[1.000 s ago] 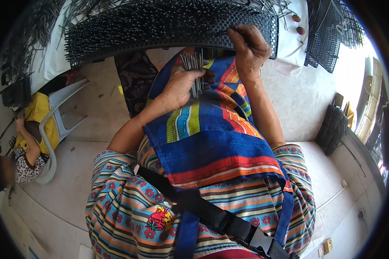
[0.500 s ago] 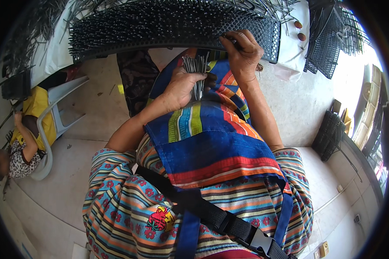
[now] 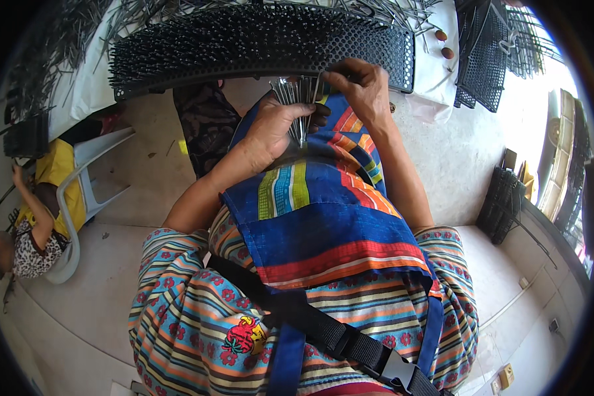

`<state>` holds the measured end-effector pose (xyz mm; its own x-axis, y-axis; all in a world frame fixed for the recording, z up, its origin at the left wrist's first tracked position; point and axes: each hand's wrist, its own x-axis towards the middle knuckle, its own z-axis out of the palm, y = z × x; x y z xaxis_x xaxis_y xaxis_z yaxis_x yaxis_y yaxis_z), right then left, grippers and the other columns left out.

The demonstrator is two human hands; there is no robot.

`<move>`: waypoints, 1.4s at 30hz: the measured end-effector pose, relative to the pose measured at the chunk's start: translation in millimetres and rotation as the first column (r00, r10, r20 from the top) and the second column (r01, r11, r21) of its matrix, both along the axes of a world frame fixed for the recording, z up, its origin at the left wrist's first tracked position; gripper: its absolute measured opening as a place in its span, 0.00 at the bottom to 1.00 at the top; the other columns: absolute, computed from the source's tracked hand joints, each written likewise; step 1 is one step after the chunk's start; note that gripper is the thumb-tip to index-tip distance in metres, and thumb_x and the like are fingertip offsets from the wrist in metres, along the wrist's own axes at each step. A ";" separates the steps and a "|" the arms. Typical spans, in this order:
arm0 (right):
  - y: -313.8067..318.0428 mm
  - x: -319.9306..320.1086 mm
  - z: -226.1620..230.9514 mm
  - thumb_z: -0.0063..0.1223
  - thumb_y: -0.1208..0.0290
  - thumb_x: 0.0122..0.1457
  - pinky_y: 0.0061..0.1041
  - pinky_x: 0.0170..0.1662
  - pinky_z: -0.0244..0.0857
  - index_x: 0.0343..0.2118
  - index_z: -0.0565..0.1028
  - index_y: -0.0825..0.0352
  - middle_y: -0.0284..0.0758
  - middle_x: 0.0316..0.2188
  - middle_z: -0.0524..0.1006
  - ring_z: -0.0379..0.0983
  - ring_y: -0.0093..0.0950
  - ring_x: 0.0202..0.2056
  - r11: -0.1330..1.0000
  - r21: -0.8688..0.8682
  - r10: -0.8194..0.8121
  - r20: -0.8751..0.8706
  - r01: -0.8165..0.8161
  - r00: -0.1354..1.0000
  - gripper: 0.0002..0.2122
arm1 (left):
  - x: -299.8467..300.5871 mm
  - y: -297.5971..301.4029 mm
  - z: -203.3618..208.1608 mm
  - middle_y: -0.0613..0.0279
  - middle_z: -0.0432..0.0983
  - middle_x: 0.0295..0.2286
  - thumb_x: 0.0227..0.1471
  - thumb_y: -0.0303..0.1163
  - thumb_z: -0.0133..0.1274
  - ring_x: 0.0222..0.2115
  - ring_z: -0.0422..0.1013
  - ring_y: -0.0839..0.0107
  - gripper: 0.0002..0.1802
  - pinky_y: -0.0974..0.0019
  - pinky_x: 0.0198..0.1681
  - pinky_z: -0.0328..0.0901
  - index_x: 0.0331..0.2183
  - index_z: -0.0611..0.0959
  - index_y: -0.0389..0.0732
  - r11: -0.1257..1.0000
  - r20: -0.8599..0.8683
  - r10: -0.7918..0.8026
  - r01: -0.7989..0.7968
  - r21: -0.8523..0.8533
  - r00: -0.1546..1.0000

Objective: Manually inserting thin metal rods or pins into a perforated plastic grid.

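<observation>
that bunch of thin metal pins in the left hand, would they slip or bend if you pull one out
The metal pins look thin, smooth and stiff, so one would probably slide free easily. Fanned loosely in the left hand, others may shift. The right hand pinches near their tips.

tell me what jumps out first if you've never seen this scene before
The long black perforated tray bristling with metal pins across the top catches the eye first. Just below it, the left hand grips a bundle of thin metal pins while the right hand touches the bundle's top at the tray's front edge. The bright striped apron fills the middle, and another person sits in a white plastic chair at far left.
</observation>
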<state>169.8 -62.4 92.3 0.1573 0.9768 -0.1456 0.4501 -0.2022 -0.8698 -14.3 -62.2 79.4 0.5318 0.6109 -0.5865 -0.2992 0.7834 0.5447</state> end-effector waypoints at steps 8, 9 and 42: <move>-5.6 -17.3 -30.4 0.58 0.79 0.51 0.13 0.23 0.55 0.25 0.77 0.67 0.25 0.19 0.74 0.64 0.11 0.19 0.966 -0.255 -0.125 -0.605 -0.042 0.786 0.01 | -7.5 13.3 3.1 0.51 0.78 0.29 0.48 0.15 0.50 0.26 0.78 0.61 0.14 0.63 0.25 0.74 0.40 0.75 0.35 0.994 0.014 -0.090 0.091 -0.065 0.996; -6.5 -15.3 -36.1 0.58 0.79 0.51 0.13 0.21 0.53 0.25 0.77 0.68 0.25 0.19 0.74 0.62 0.12 0.18 0.964 -0.266 -0.153 -0.612 -0.020 0.776 0.01 | -7.8 12.0 -0.4 0.51 0.78 0.29 0.49 0.16 0.51 0.26 0.78 0.61 0.14 0.63 0.25 0.75 0.40 0.75 0.35 0.997 -0.004 -0.039 0.038 -0.070 0.999; 11.9 52.5 -20.6 0.63 0.68 0.45 0.32 0.43 0.64 0.39 0.76 0.66 0.38 0.38 0.75 0.72 0.35 0.40 0.812 0.539 -0.477 0.389 0.225 0.788 0.17 | -25.8 10.9 -19.3 0.54 0.78 0.28 0.53 0.20 0.48 0.27 0.75 0.68 0.10 0.69 0.31 0.71 0.39 0.77 0.32 0.992 -0.024 -0.092 0.093 0.084 0.995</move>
<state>222.3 -50.5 71.7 0.4275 0.7670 0.4786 0.8076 -0.0860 -0.5835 -40.1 -51.3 60.1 0.5772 0.6077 -0.5455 -0.2160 0.7578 0.6157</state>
